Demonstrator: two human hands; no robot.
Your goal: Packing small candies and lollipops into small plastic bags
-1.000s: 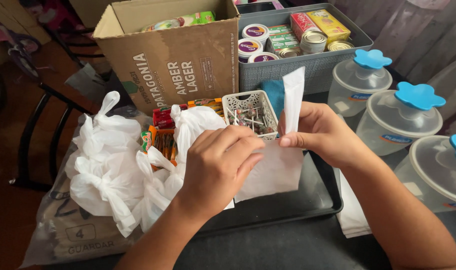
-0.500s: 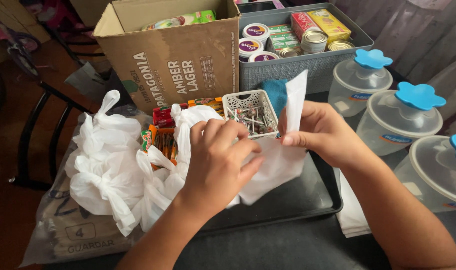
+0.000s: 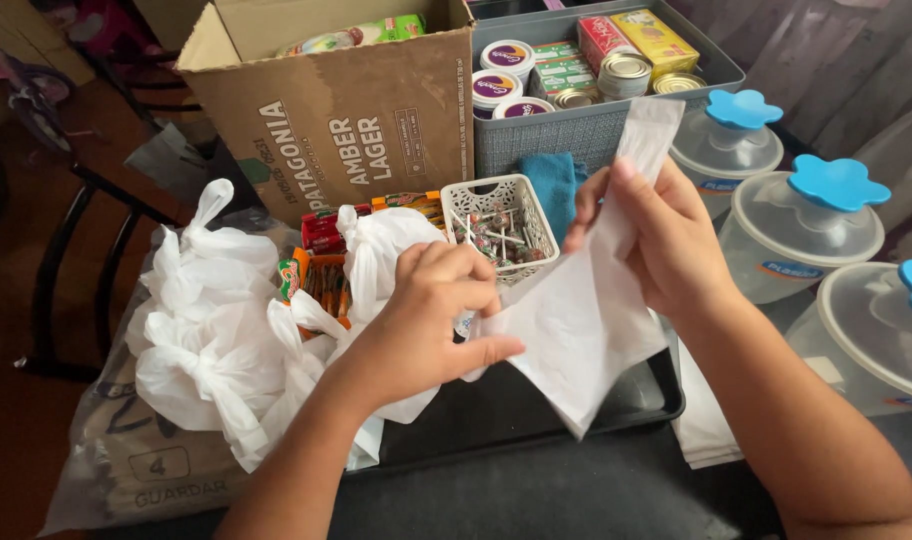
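Observation:
A thin white plastic bag (image 3: pixel 586 310) is stretched between both hands above a dark tray (image 3: pixel 536 410). My left hand (image 3: pixel 426 320) pinches its lower left corner near the middle of the view. My right hand (image 3: pixel 656 240) grips its upper edge, and a strip of the bag sticks up past the fingers. Just behind the hands stands a small white lattice basket (image 3: pixel 501 225) with wrapped sweets.
Several knotted white bags (image 3: pixel 216 340) lie at the left over snack packets. A brown cardboard box (image 3: pixel 346 120) and a grey bin (image 3: pixel 586 125) of tins and cartons stand behind. Clear tubs with blue-knobbed lids (image 3: pixel 796 220) line the right. A dark chair (image 3: pixel 66 250) stands far left.
The bag has been pulled wider and lower between the hands. My left hand slid down to its corner. My right hand stayed at its top edge.

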